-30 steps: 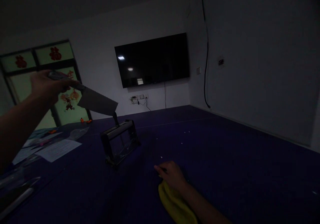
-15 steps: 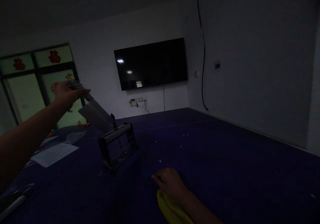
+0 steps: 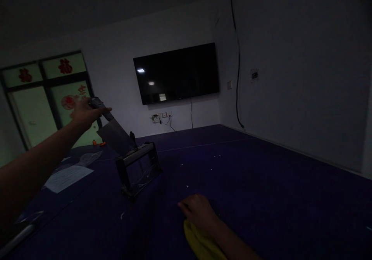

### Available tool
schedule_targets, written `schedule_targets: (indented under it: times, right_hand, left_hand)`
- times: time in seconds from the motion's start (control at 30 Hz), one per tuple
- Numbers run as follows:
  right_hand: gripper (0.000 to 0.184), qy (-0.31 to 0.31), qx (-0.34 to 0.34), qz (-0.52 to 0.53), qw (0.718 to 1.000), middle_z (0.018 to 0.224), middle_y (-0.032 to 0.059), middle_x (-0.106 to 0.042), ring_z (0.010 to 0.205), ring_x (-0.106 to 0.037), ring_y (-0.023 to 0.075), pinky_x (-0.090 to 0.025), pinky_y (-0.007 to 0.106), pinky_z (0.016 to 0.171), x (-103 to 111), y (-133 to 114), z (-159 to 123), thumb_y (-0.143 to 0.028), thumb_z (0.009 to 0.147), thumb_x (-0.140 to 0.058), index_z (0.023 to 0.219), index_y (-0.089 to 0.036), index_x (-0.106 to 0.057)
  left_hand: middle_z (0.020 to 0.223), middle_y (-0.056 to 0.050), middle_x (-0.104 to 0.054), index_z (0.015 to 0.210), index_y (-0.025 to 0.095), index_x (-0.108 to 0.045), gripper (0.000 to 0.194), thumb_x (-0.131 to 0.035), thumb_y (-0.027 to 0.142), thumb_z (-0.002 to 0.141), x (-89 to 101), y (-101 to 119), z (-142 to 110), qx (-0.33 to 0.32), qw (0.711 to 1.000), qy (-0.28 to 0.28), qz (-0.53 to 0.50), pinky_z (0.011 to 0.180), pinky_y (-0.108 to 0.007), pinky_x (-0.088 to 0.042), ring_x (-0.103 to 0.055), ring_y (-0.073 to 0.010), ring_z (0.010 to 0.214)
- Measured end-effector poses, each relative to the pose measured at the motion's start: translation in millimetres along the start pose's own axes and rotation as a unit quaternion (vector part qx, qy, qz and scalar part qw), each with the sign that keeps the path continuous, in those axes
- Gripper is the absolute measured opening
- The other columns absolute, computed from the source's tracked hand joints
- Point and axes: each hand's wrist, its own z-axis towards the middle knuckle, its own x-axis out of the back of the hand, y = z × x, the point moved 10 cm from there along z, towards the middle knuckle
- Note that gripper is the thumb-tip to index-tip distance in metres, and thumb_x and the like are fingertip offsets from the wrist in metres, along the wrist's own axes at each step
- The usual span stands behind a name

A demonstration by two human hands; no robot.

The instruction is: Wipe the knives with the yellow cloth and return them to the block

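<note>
The right hand (image 3: 198, 212) stayed curled against a yellow cloth (image 3: 202, 244), its grip unclear. Farther off, the left hand (image 3: 85, 112), clasping a grey-handled, broad-bladed scraper (image 3: 116, 138), had tipped it more steeply, its blade lowered to the black rectangular frame's top (image 3: 135, 157).

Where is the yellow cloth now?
In the head view, the yellow cloth lies low, right of centre, on the dark blue tabletop, against the right hand.
</note>
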Motion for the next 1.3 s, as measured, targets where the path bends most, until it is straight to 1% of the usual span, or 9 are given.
schedule_targets:
  times: [0.1, 0.2, 0.33, 0.4, 0.53, 0.8, 0.93, 1.1, 1.3]
  right_hand:
    - [0.038, -0.002, 0.003, 0.006, 1.000, 0.074, 0.0058, -0.071, 0.069, -0.065, 0.0171, -0.033, 0.025, 0.056, 1.1, -0.6, 0.3, -0.033, 0.091, -0.037, 0.074, -0.019, -0.068]
    - [0.038, -0.010, 0.000, 0.007, 1.000, 0.076, 0.0056, -0.071, 0.070, -0.064, 0.0171, -0.034, 0.025, 0.057, -0.3, 0.4, 0.8, -0.034, 0.091, -0.037, 0.075, -0.020, -0.068]
    - [0.040, -0.024, -0.005, 0.003, 1.000, 0.077, 0.0058, -0.071, 0.070, -0.064, 0.0164, -0.035, 0.024, 0.058, -4.5, 1.8, 1.3, -0.036, 0.092, -0.036, 0.075, -0.020, -0.068]
    - [0.040, -0.021, -0.004, -0.001, 1.000, 0.076, 0.0054, -0.071, 0.070, -0.065, 0.0162, -0.034, 0.024, 0.058, -5.2, 1.7, 1.5, -0.035, 0.092, -0.035, 0.075, -0.020, -0.068]
    - [0.040, -0.020, -0.002, -0.012, 1.000, 0.076, 0.0047, -0.071, 0.070, -0.064, 0.0158, -0.033, 0.024, 0.057, -8.2, 1.8, 1.8, -0.035, 0.092, -0.035, 0.074, -0.020, -0.067]
    - [0.040, -0.014, -0.003, 0.002, 1.000, 0.075, 0.0039, -0.071, 0.069, -0.065, 0.0160, -0.031, 0.025, 0.056, -10.6, 2.5, 3.5, -0.036, 0.092, -0.035, 0.072, -0.021, -0.066]
    - [0.039, -0.023, -0.009, 0.006, 1.000, 0.077, 0.0048, -0.071, 0.069, -0.065, 0.0162, -0.031, 0.025, 0.055, -14.7, 5.1, 4.0, -0.036, 0.092, -0.036, 0.073, -0.020, -0.067]
    - [0.040, -0.023, -0.010, 0.008, 1.000, 0.076, 0.0049, -0.071, 0.071, -0.064, 0.0160, -0.032, 0.025, 0.057, -13.9, 4.8, 4.0, -0.036, 0.092, -0.035, 0.073, -0.020, -0.066]
    - [0.040, -0.026, -0.015, 0.003, 1.000, 0.076, 0.0051, -0.071, 0.069, -0.064, 0.0158, -0.031, 0.025, 0.056, -13.5, 4.5, 3.9, -0.036, 0.092, -0.035, 0.072, -0.020, -0.067]
  left_hand:
    - [0.080, -0.002, -0.058, 0.093, -0.001, -0.054, 0.066, -0.067, 0.055, 0.062, -1.0, 5.7, -8.2, 0.010, 1.000, 0.007, -0.009, 0.070, -0.034, -0.049, -0.052, -0.0089, 0.066]
    - [0.083, -0.003, -0.060, 0.089, -0.001, -0.052, 0.060, -0.071, 0.048, 0.059, -3.3, 2.6, -11.1, 0.029, 0.999, 0.007, -0.022, 0.062, -0.027, -0.048, -0.050, -0.0072, 0.064]
    - [0.065, 0.003, -0.055, 0.074, 0.007, -0.052, 0.039, -0.073, 0.034, 0.056, -8.3, -8.3, -4.8, 0.029, 0.997, 0.009, -0.072, 0.052, -0.017, -0.041, -0.046, -0.0049, 0.056]
    - [0.058, 0.005, -0.051, 0.065, 0.011, -0.051, 0.033, -0.074, 0.030, 0.052, -11.9, -16.4, 1.0, 0.026, 0.996, 0.013, -0.089, 0.047, -0.014, -0.037, -0.045, -0.0050, 0.052]
    - [0.054, 0.005, -0.050, 0.060, 0.014, -0.049, 0.032, -0.076, 0.028, 0.049, -21.7, -31.5, 11.5, 0.017, 0.995, 0.016, -0.101, 0.042, -0.016, -0.034, -0.045, -0.0066, 0.048]
    - [0.059, 0.004, -0.054, 0.071, 0.013, -0.051, 0.035, -0.077, 0.025, 0.051, -44.2, -50.4, 19.5, 0.007, 0.993, 0.012, -0.119, 0.052, -0.020, -0.042, -0.050, -0.0086, 0.053]
    - [0.057, 0.004, -0.054, 0.075, 0.012, -0.055, 0.034, -0.077, 0.024, 0.052, -53.2, -50.7, 14.9, 0.003, 0.993, -0.005, -0.115, 0.049, -0.020, -0.042, -0.050, -0.0096, 0.052]
    - [0.058, 0.004, -0.055, 0.081, 0.013, -0.058, 0.036, -0.077, 0.021, 0.052, -52.8, -47.4, 8.7, 0.006, 0.994, 0.009, -0.105, 0.048, -0.021, -0.043, -0.052, -0.0099, 0.050]
    - [0.060, 0.003, -0.055, 0.088, 0.012, -0.060, 0.043, -0.078, 0.016, 0.049, -60.9, -49.7, 17.0, 0.004, 0.995, -0.014, -0.104, 0.047, -0.020, -0.044, -0.051, -0.0092, 0.050]
